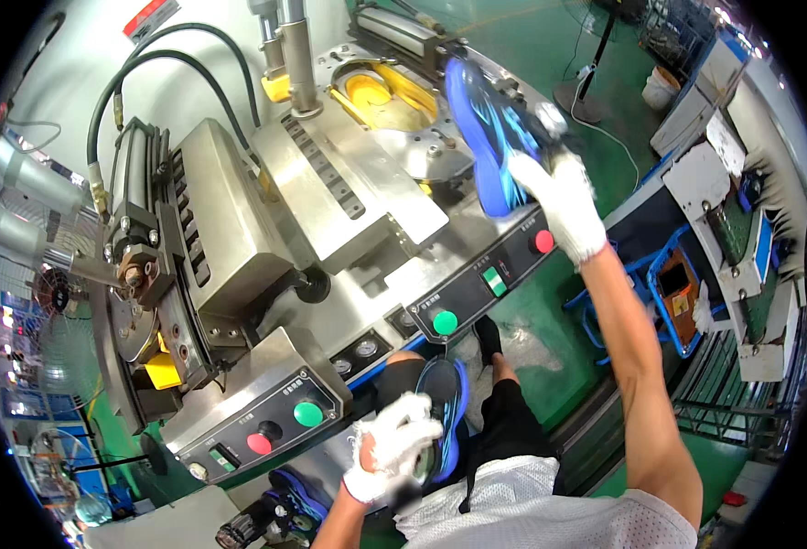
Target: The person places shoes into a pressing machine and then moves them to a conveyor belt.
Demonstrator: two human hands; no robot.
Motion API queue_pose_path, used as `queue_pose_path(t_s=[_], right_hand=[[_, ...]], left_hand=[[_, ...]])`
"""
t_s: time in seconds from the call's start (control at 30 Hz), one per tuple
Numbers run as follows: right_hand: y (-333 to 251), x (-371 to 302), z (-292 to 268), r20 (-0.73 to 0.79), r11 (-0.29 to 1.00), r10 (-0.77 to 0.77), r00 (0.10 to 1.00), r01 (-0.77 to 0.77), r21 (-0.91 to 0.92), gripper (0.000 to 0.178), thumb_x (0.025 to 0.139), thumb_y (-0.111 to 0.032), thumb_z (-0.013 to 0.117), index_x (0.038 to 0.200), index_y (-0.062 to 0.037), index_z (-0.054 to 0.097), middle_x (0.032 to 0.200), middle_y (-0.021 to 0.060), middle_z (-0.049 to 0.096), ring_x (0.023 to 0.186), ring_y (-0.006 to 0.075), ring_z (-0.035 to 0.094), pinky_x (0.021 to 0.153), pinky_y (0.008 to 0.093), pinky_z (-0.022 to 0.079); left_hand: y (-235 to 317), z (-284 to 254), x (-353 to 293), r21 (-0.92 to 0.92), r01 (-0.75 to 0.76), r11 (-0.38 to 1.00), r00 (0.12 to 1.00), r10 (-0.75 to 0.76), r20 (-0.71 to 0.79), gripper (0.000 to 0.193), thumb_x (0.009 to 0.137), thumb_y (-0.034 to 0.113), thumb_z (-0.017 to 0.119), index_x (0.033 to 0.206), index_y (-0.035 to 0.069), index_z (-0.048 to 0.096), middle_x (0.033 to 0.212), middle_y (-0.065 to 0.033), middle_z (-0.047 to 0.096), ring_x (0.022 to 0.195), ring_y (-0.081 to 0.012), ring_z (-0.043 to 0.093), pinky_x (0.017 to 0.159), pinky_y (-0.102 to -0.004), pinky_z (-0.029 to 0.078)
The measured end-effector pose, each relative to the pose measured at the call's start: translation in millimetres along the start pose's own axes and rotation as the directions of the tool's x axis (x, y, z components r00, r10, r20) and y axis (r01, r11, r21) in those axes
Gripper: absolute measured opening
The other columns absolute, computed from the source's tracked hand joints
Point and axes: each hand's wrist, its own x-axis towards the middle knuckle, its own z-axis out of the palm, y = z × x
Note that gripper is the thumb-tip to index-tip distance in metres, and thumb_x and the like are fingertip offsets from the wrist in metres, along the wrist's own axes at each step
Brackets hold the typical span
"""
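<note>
My right hand [561,203], in a white glove, grips a blue and black sports shoe [488,137] over the machine's right end. The shoe's blue sole faces left. Something dark and shiny at its ankle end, beside my wrist, is blurred. My left hand [392,446], also gloved in white, is closed at the side of a second blue and black shoe [446,412], held toe up in front of my body. Its fingertips press near the shoe's opening, and its heel end is partly hidden. A third such shoe [295,499] lies low at the left.
A steel press machine [349,192] spans the front, with a yellow mould [376,96] at its far end. Its front panels carry a green button [445,322] and a red button [542,242]. A blue crate [678,293] and a rack with brushes [742,229] stand at the right.
</note>
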Motion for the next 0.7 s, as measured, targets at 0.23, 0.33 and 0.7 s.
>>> queue_pose_path(t_s=[0.23, 0.33, 0.7], right_hand=[[7, 220, 129, 0.354, 0.597, 0.145, 0.924, 0.203, -0.776, 0.074, 0.089, -0.059, 0.067, 0.124, 0.0062, 0.07, 0.122, 0.0302, 0.071, 0.113, 0.0331, 0.072, 0.098, 0.0416, 0.055], [85, 226, 183, 0.34, 0.429, -0.015, 0.94, 0.314, -0.847, 0.068, 0.09, -0.054, 0.065, 0.134, -0.0028, 0.068, 0.138, 0.0258, 0.066, 0.124, 0.0337, 0.068, 0.105, 0.0432, 0.053], [35, 158, 175, 0.316, 0.495, 0.069, 0.946, 0.242, -0.834, 0.074, 0.099, -0.052, 0.055, 0.141, 0.0083, 0.057, 0.139, 0.0312, 0.062, 0.131, 0.0446, 0.06, 0.112, 0.0437, 0.047]], left_hand=[[-52, 6, -39, 0.307, -0.162, 0.938, 0.986, 0.165, 0.016, 0.03, 0.08, 0.0, 0.07, 0.106, 0.013, 0.076, 0.113, -0.0185, 0.067, 0.104, -0.0398, 0.068, 0.091, -0.0464, 0.056], [-56, -3, -37, 0.334, -0.178, 0.926, 0.982, 0.187, 0.004, 0.031, 0.083, 0.007, 0.069, 0.111, 0.017, 0.077, 0.125, -0.0179, 0.067, 0.117, -0.0423, 0.066, 0.104, -0.0484, 0.053], [-81, -5, -45, 0.279, -0.135, 0.951, 0.989, 0.145, -0.014, 0.029, 0.079, 0.006, 0.075, 0.107, 0.014, 0.078, 0.133, -0.0155, 0.064, 0.129, -0.0412, 0.057, 0.112, -0.0522, 0.044]])
